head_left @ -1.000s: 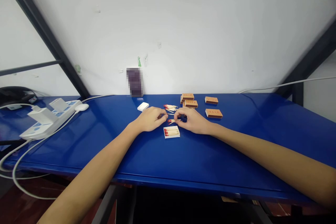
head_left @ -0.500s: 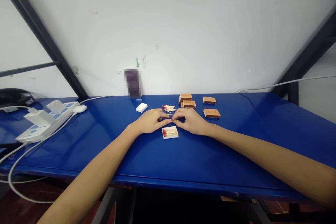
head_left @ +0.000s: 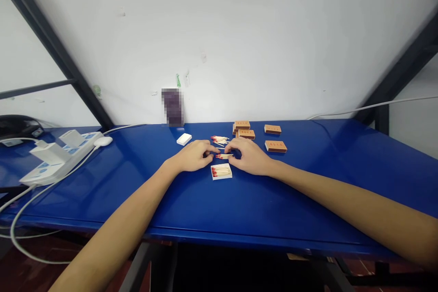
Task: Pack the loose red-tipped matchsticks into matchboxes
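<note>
A few red-headed matches (head_left: 224,156) lie on the blue table between my hands. My left hand (head_left: 196,155) is at their head end, index finger and thumb apart, holding nothing. On the other side my right hand (head_left: 248,156) has its thumb and index finger parted around the stick ends. A white matchbox tray (head_left: 221,172) holding several matches sits just in front of the hands. Behind the fingers lies a loose pile of matches (head_left: 219,140).
Orange matchboxes are stacked (head_left: 245,134) behind my right hand, with two more boxes (head_left: 275,146) to the right. A white tray (head_left: 184,139) lies back left. A white power strip (head_left: 65,159) with cables occupies the table's left side.
The fingertips of both hands, pressed together around the matches before, have parted. The small group of matches between them now shows on the table.
</note>
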Motion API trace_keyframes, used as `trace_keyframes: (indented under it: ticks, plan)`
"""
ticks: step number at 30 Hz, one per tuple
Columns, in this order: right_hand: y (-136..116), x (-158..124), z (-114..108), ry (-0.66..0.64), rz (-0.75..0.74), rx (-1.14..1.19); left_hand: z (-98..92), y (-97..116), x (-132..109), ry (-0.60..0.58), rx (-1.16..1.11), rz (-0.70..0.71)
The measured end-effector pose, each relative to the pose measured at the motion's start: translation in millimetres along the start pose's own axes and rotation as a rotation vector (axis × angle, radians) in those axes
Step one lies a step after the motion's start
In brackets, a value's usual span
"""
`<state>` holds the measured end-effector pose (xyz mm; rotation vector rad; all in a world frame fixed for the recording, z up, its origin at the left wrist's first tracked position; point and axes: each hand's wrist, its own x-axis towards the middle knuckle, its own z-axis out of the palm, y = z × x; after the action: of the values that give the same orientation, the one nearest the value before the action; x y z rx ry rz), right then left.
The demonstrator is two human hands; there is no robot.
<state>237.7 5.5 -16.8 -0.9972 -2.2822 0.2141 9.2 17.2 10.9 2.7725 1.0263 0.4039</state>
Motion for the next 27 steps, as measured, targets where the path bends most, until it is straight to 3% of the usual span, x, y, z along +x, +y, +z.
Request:
trace_keyframes:
  ticks: [8,27]
  plan:
    - [3.0,0.4,2.6,-0.018,-0.127,0.022,4.8,2.8,4.0,0.032,0.011,-0.018]
    - [3.2,2.5,1.3,-0.017,-0.092,0.198,8.2,7.1,5.0,0.093,-0.083,-0.017]
